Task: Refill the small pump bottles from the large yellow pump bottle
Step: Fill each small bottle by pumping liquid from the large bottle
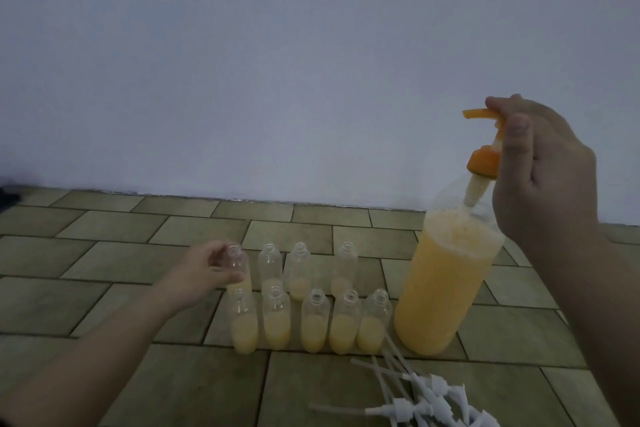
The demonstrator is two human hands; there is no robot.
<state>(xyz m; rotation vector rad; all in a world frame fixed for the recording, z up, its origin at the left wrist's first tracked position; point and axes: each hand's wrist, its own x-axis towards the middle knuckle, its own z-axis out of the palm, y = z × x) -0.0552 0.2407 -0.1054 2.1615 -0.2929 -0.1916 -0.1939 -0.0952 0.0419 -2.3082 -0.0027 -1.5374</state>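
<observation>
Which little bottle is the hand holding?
The left hand holds the small bottle at the far left of the back row. All the other small bottles stand untouched on the floor.

The picture was dim and a bit grey. Everything looked soft and blurry, with only faint shadows and no glare.

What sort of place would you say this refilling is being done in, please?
Probably an indoor room, worked at floor level: a tiled floor, a bare pale wall, small bottles standing directly on tiles.
</observation>
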